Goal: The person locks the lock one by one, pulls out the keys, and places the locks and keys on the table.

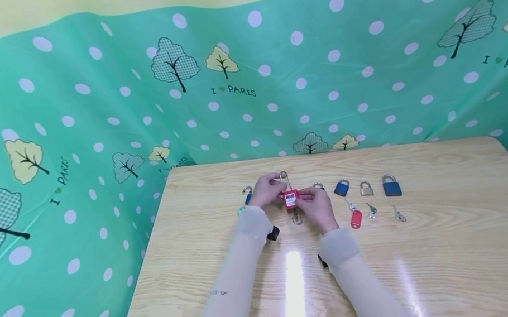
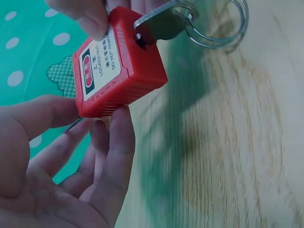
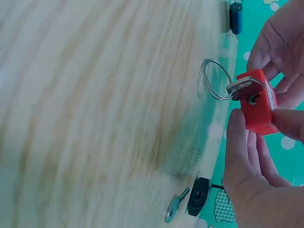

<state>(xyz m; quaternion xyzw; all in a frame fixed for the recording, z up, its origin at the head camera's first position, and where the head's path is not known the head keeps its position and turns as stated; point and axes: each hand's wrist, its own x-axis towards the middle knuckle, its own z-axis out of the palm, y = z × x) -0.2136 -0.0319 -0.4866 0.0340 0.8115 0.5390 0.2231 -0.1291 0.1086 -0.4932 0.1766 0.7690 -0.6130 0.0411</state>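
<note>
Both hands hold a red safety padlock (image 1: 290,199) up over the wooden table. Its white label and ridged side show in the left wrist view, and its long metal shackle (image 1: 284,176) points away from me. My left hand (image 1: 266,190) pinches the padlock at its shackle end with thumb and fingers. My right hand (image 1: 317,207) grips the body, thumb over the label (image 2: 97,61) and fingers on the back. A key (image 3: 244,88) sits in the keyhole in the padlock's bottom face, with a wire key ring (image 3: 209,78) hanging from it.
Right of the hands stands a row with a blue padlock (image 1: 342,187), a brass-coloured padlock (image 1: 366,189) and a larger blue padlock (image 1: 392,188). Nearer lie a red key tag (image 1: 356,219) and small keys (image 1: 399,214). Left is another blue padlock (image 1: 248,198). A patterned curtain (image 1: 273,93) hangs behind.
</note>
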